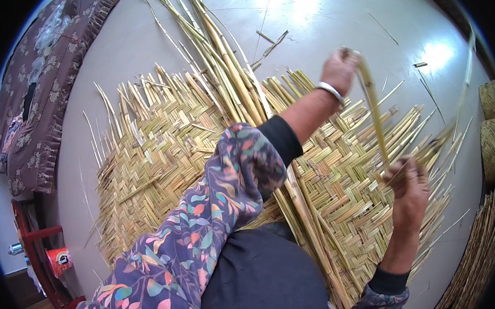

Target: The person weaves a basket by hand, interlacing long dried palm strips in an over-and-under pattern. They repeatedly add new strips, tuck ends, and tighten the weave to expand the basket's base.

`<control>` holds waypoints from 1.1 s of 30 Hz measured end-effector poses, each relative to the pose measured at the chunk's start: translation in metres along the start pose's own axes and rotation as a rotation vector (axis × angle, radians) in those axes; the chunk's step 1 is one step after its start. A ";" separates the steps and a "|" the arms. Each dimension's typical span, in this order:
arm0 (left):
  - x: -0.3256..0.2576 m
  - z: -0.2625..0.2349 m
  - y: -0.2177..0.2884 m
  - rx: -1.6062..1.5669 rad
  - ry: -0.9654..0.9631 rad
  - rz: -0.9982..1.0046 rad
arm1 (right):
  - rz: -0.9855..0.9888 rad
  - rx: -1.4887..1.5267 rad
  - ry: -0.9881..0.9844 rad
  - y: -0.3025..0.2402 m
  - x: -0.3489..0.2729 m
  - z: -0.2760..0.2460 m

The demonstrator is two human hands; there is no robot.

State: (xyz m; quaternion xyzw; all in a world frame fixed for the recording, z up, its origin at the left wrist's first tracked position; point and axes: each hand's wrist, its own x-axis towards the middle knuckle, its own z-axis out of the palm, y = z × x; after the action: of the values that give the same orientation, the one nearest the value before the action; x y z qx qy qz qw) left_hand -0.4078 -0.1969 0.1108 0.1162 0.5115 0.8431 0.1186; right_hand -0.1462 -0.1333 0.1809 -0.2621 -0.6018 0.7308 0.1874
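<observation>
A half-woven mat of flat yellow-green reed strips [163,143] lies spread on the pale floor. My left hand [339,69], with a silver bangle on its wrist, is raised over the mat's far edge and grips the upper end of one long reed strip [374,114]. The strip runs down and to the right to my right hand [407,181], which is closed around its lower part; the strip's tail blurs out beyond it to the upper right. A bundle of loose long reeds [219,56] lies across the mat from the far side toward my knee [265,277].
A patterned brownish quilt [48,80] lies heaped at the left. A red stand [32,237] and a small orange cup [59,259] are at the lower left. Finished woven mats and baskets [492,141] are stacked at the right edge. Stray reed scraps [271,42] dot the floor.
</observation>
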 end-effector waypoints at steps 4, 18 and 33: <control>0.024 -0.102 -0.037 1.217 0.245 -0.119 | 0.314 -0.491 -0.071 0.056 -0.019 -0.050; -0.098 -0.057 -0.052 0.631 -0.083 0.052 | 0.511 -1.590 -0.645 0.088 -0.046 -0.148; -0.067 -0.032 -0.115 -0.308 -0.268 -0.944 | 0.126 -1.263 -0.130 0.092 0.060 -0.116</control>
State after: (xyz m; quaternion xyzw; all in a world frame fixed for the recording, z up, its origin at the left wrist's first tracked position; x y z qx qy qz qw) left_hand -0.3450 -0.1933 -0.0107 -0.0391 0.3582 0.7411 0.5664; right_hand -0.1193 -0.0263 0.0655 -0.3119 -0.9102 0.2594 -0.0834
